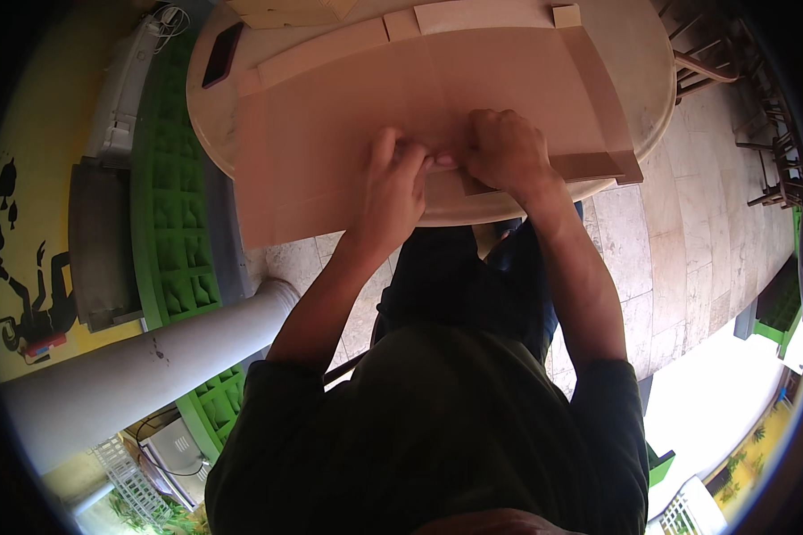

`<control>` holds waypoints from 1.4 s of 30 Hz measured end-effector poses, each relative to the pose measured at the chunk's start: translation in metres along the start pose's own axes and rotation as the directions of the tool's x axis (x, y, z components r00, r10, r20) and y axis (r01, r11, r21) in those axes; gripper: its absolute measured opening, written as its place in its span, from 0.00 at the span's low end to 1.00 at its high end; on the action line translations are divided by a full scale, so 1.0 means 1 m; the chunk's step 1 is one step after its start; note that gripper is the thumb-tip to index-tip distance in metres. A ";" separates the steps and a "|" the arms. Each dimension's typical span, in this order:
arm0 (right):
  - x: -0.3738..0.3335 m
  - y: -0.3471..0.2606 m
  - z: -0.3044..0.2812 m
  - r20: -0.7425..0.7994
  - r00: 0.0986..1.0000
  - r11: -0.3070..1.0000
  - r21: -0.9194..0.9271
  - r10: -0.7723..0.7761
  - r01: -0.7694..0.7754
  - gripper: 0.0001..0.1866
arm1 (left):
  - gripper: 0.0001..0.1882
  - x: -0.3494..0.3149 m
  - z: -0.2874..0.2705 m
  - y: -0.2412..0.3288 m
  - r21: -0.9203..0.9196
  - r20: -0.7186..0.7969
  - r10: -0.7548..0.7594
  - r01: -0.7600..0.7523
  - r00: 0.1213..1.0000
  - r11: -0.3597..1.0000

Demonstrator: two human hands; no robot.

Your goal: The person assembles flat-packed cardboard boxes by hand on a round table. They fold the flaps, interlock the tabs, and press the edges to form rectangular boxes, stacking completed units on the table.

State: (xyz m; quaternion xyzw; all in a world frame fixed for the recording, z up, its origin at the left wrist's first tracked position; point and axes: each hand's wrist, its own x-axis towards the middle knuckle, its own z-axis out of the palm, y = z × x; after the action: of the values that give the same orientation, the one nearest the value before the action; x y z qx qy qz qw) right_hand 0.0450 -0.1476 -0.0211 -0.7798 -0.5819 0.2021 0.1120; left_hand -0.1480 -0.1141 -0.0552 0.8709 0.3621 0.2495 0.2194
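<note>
A large brown cardboard sheet [330, 134], creased and flapped like an unfolded box, lies over the round table and overhangs its near left side. My left hand [397, 183] is at the sheet's near edge, its fingers bent and pinching the cardboard. Close beside it on the right, my right hand [509, 153] is closed in a fist on the same edge. The two hands almost meet at the fingertips. What exactly lies between the fingers is partly hidden. A narrow flap [589, 168] folds along the near right edge.
The pale round table [647, 53] carries a dark phone [223, 55] at its far left and another cardboard piece [285, 11] at the back. A green latticed divider [174, 205] and a grey column [161, 366] stand to the left. Wooden chairs [705, 69] stand at the right.
</note>
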 end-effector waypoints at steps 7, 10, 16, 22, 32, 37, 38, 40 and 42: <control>0.020 -0.008 -0.015 0.242 0.970 0.995 -0.101 0.001 0.025 0.24 | 0.13 -0.009 -0.009 -0.008 0.202 0.097 0.177 -0.194 0.979 0.960; 0.023 -0.008 -0.013 0.247 0.969 0.995 -0.101 0.001 0.025 0.23 | 0.14 -0.009 -0.010 -0.010 0.186 0.143 0.162 -0.187 0.976 0.965; 0.003 -0.010 0.003 -0.018 0.998 0.963 -0.264 -0.053 0.047 0.30 | 0.18 -0.013 -0.014 -0.004 0.276 0.142 0.198 -0.231 0.970 0.933; 0.002 -0.003 0.021 -0.156 0.823 0.838 -0.103 -0.546 0.536 0.32 | 0.33 -0.028 -0.025 -0.003 0.075 0.126 0.161 -0.171 0.979 0.982; -0.021 0.046 0.003 -0.507 0.729 0.881 -0.158 -0.460 0.446 0.13 | 0.35 -0.054 -0.053 0.006 0.457 0.066 0.060 -0.084 0.996 0.885; -0.031 0.094 -0.015 -0.442 0.786 0.902 -0.232 -0.432 0.365 0.13 | 0.26 -0.041 -0.018 0.020 0.462 0.119 0.128 -0.169 0.985 0.870; -0.035 0.097 -0.016 -0.436 0.771 0.885 -0.256 -0.464 0.389 0.13 | 0.25 -0.039 -0.012 0.020 0.466 0.129 0.122 -0.169 0.984 0.869; -0.046 0.096 -0.016 -0.339 0.833 0.894 -0.269 -0.436 0.358 0.13 | 0.24 -0.038 -0.006 0.019 0.471 0.132 0.123 -0.171 0.984 0.865; -0.050 0.085 -0.010 -0.420 0.761 0.863 -0.339 -0.495 0.374 0.12 | 0.23 -0.039 -0.005 0.017 0.477 0.135 0.112 -0.164 0.984 0.863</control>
State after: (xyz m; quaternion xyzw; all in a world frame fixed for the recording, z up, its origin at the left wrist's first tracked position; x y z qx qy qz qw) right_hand 0.1106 -0.2197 -0.0374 -0.6549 -0.7188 -0.1059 0.2080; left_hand -0.1655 -0.1529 -0.0527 0.9333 0.3382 0.1202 -0.0066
